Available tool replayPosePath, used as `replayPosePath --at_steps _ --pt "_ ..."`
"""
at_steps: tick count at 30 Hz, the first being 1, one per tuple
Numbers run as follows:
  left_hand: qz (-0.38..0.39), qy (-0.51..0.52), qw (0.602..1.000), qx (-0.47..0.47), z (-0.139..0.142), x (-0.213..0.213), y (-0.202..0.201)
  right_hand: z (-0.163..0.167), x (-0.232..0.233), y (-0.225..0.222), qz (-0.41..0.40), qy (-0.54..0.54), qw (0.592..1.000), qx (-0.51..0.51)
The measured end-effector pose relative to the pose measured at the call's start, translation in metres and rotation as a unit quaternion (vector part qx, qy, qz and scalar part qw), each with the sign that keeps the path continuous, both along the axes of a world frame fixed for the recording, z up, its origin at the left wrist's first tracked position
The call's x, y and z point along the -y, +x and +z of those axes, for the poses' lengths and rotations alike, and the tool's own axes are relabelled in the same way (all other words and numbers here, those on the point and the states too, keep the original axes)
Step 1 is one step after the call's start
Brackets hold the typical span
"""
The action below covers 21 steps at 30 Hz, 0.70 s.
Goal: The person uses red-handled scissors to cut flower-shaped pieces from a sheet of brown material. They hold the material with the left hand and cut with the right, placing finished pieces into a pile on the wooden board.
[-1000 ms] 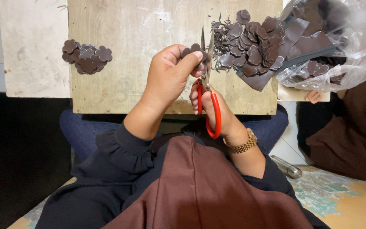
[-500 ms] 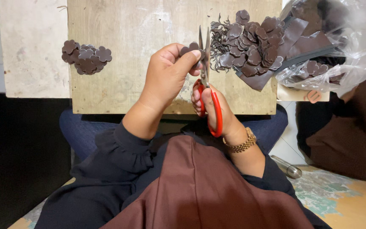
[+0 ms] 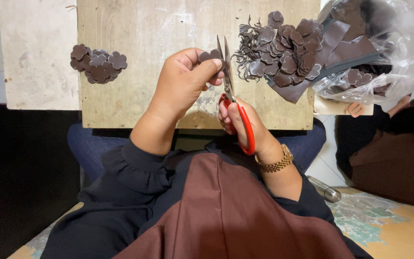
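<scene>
Work in hand: trimming a small dark brown flower-shaped piece (image 3: 210,55) with red-handled scissors (image 3: 233,103), held up over the wooden surface (image 3: 135,96).
Left hand (image 3: 180,84): closed in a pinch, thumb and fingers gripping the flower-shaped piece at its lower edge; the piece sits right against the scissor blades.
Right hand (image 3: 245,124): fingers through the red loops, closed around the scissors; blades point upward, only slightly parted, at the piece.
Finished stock, by judgement: a small neat heap of flower cut-outs (image 3: 97,63) at the far left of the surface, well apart from the hands.
Stock waiting, by judgement: a much larger pile of rough pieces (image 3: 288,52) at the far right, mixed with thin curled offcuts (image 3: 245,55) and dark strips.
Further supply: a clear plastic bag (image 3: 384,57) at the right edge holding more dark material.
Progress estimate: early; the small heap is far outnumbered by what lies on the right.
Nearby: another person's brown sleeve (image 3: 398,144) at the right.
</scene>
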State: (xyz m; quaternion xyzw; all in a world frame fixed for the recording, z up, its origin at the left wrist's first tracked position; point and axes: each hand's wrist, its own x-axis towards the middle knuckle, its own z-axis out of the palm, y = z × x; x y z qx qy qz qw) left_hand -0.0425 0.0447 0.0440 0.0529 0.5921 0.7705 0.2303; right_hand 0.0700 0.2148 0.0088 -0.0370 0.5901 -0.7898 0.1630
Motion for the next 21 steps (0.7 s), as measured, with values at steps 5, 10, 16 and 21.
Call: replayPosePath --at_steps 5,10,16,21 --pt "-0.007 -0.009 1.000 0.004 0.0043 0.0016 0.0000 -0.0009 -0.0005 0.0004 -0.002 0.005 1.000 0.011" --pt "-0.005 0.033 0.999 -0.020 0.0032 0.0043 -0.0003 -0.0003 -0.0006 0.0015 -0.011 0.047 0.999 0.002" --pt "0.008 0.040 0.999 -0.008 0.0034 0.0021 0.0007 -0.0019 0.0008 0.0004 -0.021 0.049 0.999 0.011" --pt "0.015 0.036 0.999 -0.013 0.0014 0.0008 0.0007 -0.0033 0.0005 0.0009 -0.021 0.052 0.998 0.010"
